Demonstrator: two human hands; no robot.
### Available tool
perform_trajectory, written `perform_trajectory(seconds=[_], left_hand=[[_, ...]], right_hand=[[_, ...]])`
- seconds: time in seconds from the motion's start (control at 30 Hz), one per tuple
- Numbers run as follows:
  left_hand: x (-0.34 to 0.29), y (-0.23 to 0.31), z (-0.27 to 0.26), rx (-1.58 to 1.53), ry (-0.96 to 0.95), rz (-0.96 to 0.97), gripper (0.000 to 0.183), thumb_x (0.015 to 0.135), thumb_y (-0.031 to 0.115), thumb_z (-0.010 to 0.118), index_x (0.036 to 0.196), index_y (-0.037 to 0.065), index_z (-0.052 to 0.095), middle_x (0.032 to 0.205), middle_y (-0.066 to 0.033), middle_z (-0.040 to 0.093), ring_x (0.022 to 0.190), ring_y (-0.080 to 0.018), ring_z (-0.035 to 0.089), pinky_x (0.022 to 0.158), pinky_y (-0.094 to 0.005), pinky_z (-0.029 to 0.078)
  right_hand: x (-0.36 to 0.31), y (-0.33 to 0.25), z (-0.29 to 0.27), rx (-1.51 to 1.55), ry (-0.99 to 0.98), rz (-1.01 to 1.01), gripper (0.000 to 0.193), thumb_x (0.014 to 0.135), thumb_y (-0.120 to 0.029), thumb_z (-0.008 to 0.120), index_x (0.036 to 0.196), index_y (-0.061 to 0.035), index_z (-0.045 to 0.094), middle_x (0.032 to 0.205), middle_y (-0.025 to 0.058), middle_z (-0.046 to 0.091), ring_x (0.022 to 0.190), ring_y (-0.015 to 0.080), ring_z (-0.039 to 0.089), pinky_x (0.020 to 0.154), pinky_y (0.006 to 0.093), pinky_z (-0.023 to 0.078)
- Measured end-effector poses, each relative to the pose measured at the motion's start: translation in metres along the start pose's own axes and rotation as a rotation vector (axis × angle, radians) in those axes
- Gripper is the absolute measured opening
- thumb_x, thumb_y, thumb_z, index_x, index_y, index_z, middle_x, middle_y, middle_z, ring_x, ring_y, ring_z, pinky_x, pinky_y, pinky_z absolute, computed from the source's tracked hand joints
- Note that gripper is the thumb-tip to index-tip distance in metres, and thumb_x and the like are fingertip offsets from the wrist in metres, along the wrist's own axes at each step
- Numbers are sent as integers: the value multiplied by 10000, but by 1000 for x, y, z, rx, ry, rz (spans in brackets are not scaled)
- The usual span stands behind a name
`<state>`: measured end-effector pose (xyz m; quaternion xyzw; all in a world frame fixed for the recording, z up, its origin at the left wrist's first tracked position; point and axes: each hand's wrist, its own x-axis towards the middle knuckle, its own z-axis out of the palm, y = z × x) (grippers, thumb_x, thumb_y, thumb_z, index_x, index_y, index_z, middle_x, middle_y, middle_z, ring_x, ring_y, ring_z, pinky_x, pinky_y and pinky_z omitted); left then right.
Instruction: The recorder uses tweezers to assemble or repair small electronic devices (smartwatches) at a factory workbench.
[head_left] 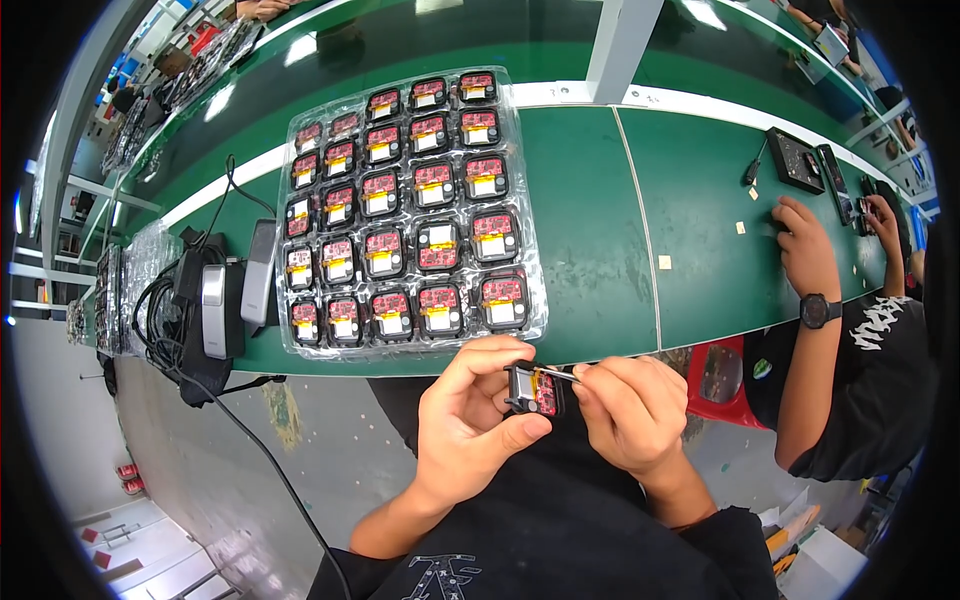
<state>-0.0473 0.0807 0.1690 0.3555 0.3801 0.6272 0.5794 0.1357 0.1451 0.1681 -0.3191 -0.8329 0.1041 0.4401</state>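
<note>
In front of my chest, my left hand (470, 420) grips a small black device casing (533, 390) by its edges. Its inside faces up, showing a red circuit board and a silvery block. My right hand (635, 405) pinches a thin metal tool like tweezers (556, 374), whose tip reaches over the casing's upper part; whether it touches is too small to tell. Just beyond, a clear plastic tray (535, 290) on the green table (585, 200) carries rows of similar casings with red boards, yellow strips and silvery blocks.
Power banks (215, 300) and a black cable (270, 455) lie to the left. At right, a co-worker's arm (815, 270) with a watch rests near a black box (796, 160). Small tan squares (665, 262) dot the table. A red stool (722, 380) stands below its edge.
</note>
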Motion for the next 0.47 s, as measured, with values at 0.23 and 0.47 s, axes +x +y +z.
perform_trajectory(seconds=[0.23,0.47], left_hand=[[-2,-2,0,-36,25,-45,526,852,18,828,1300,-25,557,1352,-120,506,1168,-169,592,920,-299,524],[-3,-1,0,7,16,7,558,848,12,828,1328,-26,545,1373,-132,496,1184,-183,592,951,-303,528]], right_hand=[[-1,-1,3,-40,2,-8,217,733,-20,819,926,-4,722,814,68,647,591,186,603,508,303,446],[-4,-2,6,3,2,17,212,740,-19,813,932,-3,725,822,85,650,598,191,617,511,302,461]])
